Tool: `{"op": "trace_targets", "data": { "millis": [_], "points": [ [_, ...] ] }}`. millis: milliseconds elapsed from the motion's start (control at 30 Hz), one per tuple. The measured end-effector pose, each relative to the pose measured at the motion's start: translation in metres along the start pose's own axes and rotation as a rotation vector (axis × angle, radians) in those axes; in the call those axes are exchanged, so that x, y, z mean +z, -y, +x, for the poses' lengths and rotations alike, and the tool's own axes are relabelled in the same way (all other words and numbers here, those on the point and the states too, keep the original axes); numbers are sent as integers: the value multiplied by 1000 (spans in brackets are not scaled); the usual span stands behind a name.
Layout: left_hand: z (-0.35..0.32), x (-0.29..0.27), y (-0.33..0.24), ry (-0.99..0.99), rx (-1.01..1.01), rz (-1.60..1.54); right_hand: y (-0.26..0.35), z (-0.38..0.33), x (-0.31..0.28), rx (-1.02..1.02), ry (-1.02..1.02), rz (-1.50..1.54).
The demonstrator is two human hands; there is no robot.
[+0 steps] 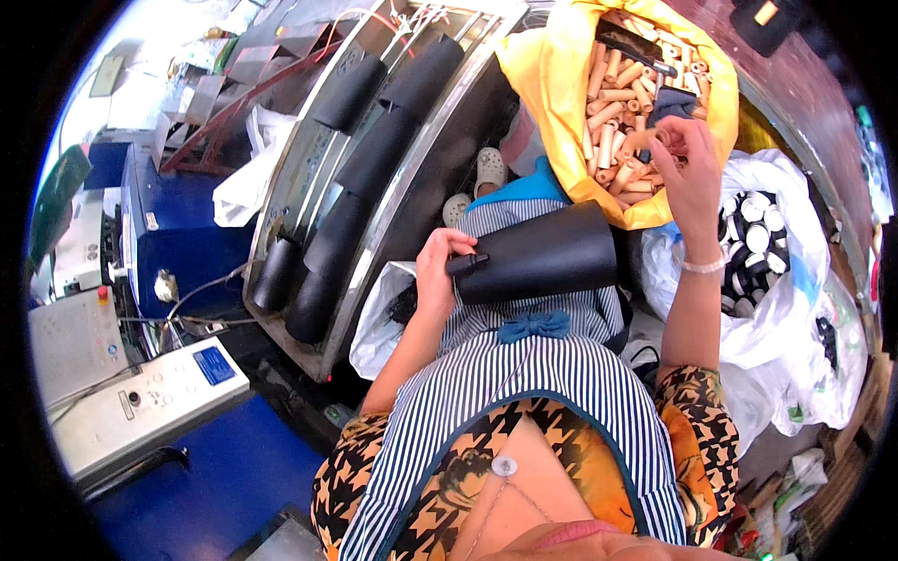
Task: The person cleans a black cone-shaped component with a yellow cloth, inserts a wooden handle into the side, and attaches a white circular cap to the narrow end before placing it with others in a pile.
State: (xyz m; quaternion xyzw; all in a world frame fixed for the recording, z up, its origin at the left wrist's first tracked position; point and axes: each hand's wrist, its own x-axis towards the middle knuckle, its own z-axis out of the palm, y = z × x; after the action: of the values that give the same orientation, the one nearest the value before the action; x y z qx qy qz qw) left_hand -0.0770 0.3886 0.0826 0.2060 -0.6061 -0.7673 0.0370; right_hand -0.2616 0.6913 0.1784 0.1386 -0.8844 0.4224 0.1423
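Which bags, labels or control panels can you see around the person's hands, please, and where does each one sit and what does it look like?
Yellow bag: upper centre, open, full of tan tubes; right hand reaches in.
White bag: right, holding black-and-white round pieces.
White bag: below the left hand, which holds a black cone.
Blue label: rectangular, on the grey control box, lower left.

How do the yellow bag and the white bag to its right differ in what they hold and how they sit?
The yellow bag holds tan cardboard tubes; the white bag holds black-and-white round pieces. The right hand reaches into the yellow bag, while no hand is at the white bag. The yellow bag sits farther from the person, the white bag at their right side. Both gape open at the top.
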Motion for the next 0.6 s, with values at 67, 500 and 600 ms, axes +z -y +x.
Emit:
{"op": "trace_targets", "data": {
  "millis": [67,500,600],
  "points": [
    [1,5,5,-12,1,-12,32,-13,-2,-110,29,229],
    [-3,23,6,-65,-23,-131,59,-89,105,-890,645,-31],
    [-5,25,6,-71,-41,-94,61,-90,103,-928,663,-5]
  ]
}}
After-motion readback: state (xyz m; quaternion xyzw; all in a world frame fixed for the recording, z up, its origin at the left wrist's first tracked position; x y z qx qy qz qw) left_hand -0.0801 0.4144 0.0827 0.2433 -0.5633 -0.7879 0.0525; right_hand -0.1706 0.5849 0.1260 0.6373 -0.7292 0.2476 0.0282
